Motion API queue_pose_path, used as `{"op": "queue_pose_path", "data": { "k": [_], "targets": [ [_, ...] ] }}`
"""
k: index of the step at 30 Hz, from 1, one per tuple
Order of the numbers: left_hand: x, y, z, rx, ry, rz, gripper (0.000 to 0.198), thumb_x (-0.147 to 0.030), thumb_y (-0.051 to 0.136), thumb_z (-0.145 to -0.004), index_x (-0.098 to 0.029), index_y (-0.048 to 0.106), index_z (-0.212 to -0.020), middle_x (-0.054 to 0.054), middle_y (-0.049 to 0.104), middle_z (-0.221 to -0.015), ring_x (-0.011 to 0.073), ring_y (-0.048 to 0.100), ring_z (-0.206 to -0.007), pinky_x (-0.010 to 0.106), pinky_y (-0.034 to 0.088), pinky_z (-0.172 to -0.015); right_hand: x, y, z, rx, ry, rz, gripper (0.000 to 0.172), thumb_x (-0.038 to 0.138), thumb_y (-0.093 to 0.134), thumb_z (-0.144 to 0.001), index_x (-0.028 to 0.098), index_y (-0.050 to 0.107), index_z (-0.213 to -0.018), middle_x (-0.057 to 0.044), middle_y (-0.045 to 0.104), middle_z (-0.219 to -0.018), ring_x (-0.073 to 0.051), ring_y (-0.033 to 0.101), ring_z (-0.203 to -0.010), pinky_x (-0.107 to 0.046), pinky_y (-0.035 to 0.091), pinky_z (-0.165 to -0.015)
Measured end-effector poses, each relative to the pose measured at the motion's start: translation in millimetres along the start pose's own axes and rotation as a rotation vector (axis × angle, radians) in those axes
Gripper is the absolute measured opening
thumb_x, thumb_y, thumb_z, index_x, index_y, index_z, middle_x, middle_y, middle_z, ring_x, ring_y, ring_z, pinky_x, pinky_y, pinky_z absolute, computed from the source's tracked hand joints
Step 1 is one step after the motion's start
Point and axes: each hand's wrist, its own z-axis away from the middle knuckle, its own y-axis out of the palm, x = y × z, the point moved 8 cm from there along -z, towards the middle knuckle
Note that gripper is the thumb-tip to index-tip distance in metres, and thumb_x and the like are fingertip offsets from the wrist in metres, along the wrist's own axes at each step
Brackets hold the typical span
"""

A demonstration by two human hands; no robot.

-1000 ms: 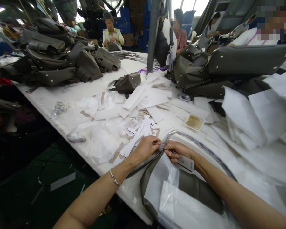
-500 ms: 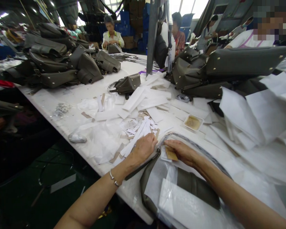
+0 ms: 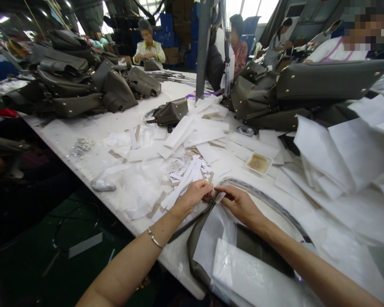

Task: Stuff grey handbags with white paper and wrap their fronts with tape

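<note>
A dark olive handbag [image 3: 262, 249] lies in front of me at the table's near edge. Its handle [image 3: 269, 200], wrapped in clear plastic, loops out beyond my right hand [image 3: 243, 205]. That hand is closed in a pinch on a small hang tag [image 3: 220, 197], seen nearly edge-on beside the handle's end. My left hand [image 3: 196, 194] is closed too, fingertips bent together by the same spot; what they grip is too small to make out. A sheet of white tissue [image 3: 211, 243] and a white plastic-wrapped packet [image 3: 249, 270] lie over the bag.
Paper strips [image 3: 192, 170] and foam sheets [image 3: 208, 128] litter the table [image 3: 89, 123]. A small tray of yellowish stuff [image 3: 259, 163] stands beyond my right hand. Handbags are piled at left [image 3: 73, 76] and right [image 3: 326, 81], around a metal post [image 3: 203, 51]. Several co-workers sit around.
My right hand has shifted slightly left toward my left hand. The tag has turned from showing its yellow-brown face to nearly edge-on. My left fingertips have moved slightly right.
</note>
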Motion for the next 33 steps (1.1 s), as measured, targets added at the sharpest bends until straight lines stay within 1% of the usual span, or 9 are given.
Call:
{"op": "queue_pose_path", "data": {
  "k": [3, 6, 11, 14, 16, 18, 26, 30, 33],
  "targets": [
    [5, -2.6, 0, 0.0, -0.03, 0.09, 0.034, -0.049, 0.062, -0.075, -0.015, 0.055, -0.076, 0.002, 0.061, -0.074, 0.0108, 0.056, -0.065, 0.023, 0.045, -0.064, 12, 1, 0, -0.068, -0.247, 0.305, 0.03, 0.017, 0.052, -0.09, 0.025, 0.07, -0.112, -0.009, 0.062, -0.104, -0.02, 0.062, -0.089, -0.036, 0.054, -0.079],
    [8, -6.0, 1, -0.007, -0.055, 0.149, 0.031, -0.045, 0.064, -0.076, -0.015, 0.055, -0.078, 0.002, 0.062, -0.075, 0.0109, 0.058, -0.066, 0.024, 0.047, -0.066, 17, 3, 5, -0.044, -0.36, 0.403, 0.037, 0.016, 0.044, -0.095, 0.026, 0.064, -0.124, -0.011, 0.058, -0.121, -0.02, 0.063, -0.096, -0.035, 0.055, -0.082],
    [12, -8.8, 0, -0.024, -0.084, 0.193, 0.027, -0.04, 0.066, -0.075, -0.016, 0.054, -0.075, 0.0, 0.06, -0.071, 0.0108, 0.059, -0.064, 0.026, 0.05, -0.067, 24, 6, 9, 0.086, -0.403, 0.269, 0.032, 0.024, 0.045, -0.098, 0.028, 0.065, -0.123, -0.009, 0.065, -0.11, -0.02, 0.064, -0.098, -0.034, 0.054, -0.084],
    [12, -8.1, -1, -0.028, -0.098, 0.19, 0.026, -0.037, 0.068, -0.073, -0.015, 0.054, -0.074, 0.0, 0.061, -0.069, 0.01, 0.058, -0.061, 0.024, 0.049, -0.066, 12, 4, -1, 0.121, -0.171, -0.013, 0.024, 0.039, 0.057, -0.092, 0.024, 0.073, -0.1, -0.008, 0.069, -0.099, -0.019, 0.065, -0.085, -0.032, 0.055, -0.076],
    [12, -6.7, -1, -0.028, -0.106, 0.187, 0.029, -0.04, 0.068, -0.072, -0.016, 0.053, -0.074, -0.001, 0.06, -0.068, 0.0098, 0.058, -0.059, 0.024, 0.049, -0.063, -4, 6, -9, 0.15, 0.086, -0.217, 0.031, 0.049, 0.063, -0.085, 0.019, 0.072, -0.086, -0.006, 0.069, -0.082, -0.016, 0.063, -0.069, -0.03, 0.054, -0.065],
    [11, -5.5, 0, -0.029, -0.111, 0.181, 0.033, -0.045, 0.068, -0.072, -0.016, 0.052, -0.075, -0.001, 0.06, -0.066, 0.0096, 0.056, -0.056, 0.023, 0.047, -0.06, -11, 10, -15, 0.179, 0.247, -0.335, 0.037, 0.054, 0.065, -0.081, 0.017, 0.069, -0.081, -0.002, 0.065, -0.067, -0.013, 0.059, -0.058, -0.027, 0.051, -0.058],
    [1, -18.0, -9, -0.065, -0.031, 0.052, 0.031, -0.045, 0.067, -0.071, -0.016, 0.056, -0.072, -0.007, 0.044, -0.056, 0.0063, 0.036, -0.047, 0.02, 0.029, -0.047, -17, 29, -35, 0.215, 0.385, -0.361, 0.043, 0.037, 0.083, -0.059, 0.019, 0.057, -0.089, 0.008, 0.058, -0.049, -0.011, 0.054, -0.041, -0.022, 0.043, -0.041],
    [-18, -18.7, 3, -0.103, 0.067, -0.088, 0.015, -0.03, 0.07, -0.068, -0.016, 0.064, -0.068, -0.001, 0.054, -0.071, 0.0116, 0.051, -0.067, 0.021, 0.041, -0.06, -25, 36, -37, 0.267, 0.444, -0.379, 0.035, 0.034, 0.084, -0.057, 0.017, 0.061, -0.077, 0.006, 0.058, -0.046, -0.011, 0.056, -0.041, -0.022, 0.044, -0.042],
    [-31, -11.5, 25, -0.119, 0.141, -0.207, 0.009, -0.025, 0.066, -0.073, -0.017, 0.07, -0.074, 0.005, 0.06, -0.101, 0.0149, 0.058, -0.082, 0.021, 0.047, -0.062, -30, 34, -33, 0.243, 0.471, -0.409, 0.032, 0.037, 0.082, -0.059, 0.017, 0.061, -0.071, 0.003, 0.06, -0.048, -0.01, 0.056, -0.043, -0.021, 0.045, -0.043]
  ]
}}
